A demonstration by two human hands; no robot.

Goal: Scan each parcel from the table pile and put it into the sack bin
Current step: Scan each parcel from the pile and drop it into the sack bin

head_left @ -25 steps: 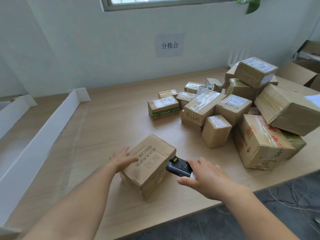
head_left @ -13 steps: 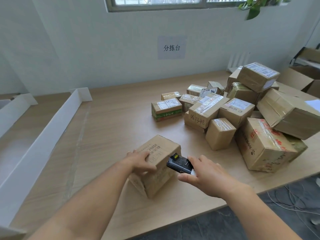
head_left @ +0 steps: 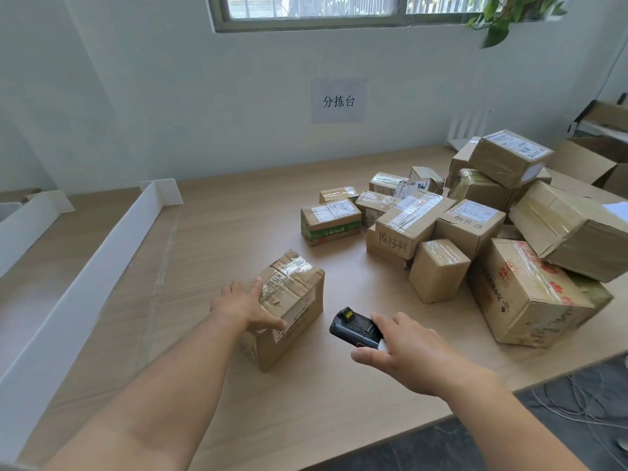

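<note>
A taped brown parcel (head_left: 295, 302) stands near the table's front edge, with a white label on the side facing me. My left hand (head_left: 245, 307) holds its left end: the thumb lies along the front face and a finger reaches up onto the taped top. Just right of the parcel, my right hand (head_left: 409, 356) grips a black handheld scanner (head_left: 351, 329), whose head points towards the parcel. The pile of parcels (head_left: 475, 226) covers the right part of the table. No sack bin is in view.
The wooden table (head_left: 238, 232) meets a white wall at the back. A white partition strip (head_left: 85, 277) runs along its left side, with another (head_left: 23, 229) further left. Open cardboard boxes (head_left: 594, 164) stand at the far right. Cables lie on the dark floor (head_left: 577, 413) below.
The parcel has been turned over: the printed face is gone, and a taped top and labelled side now show. My left hand moved with it. The scanner drew slightly back to the right.
</note>
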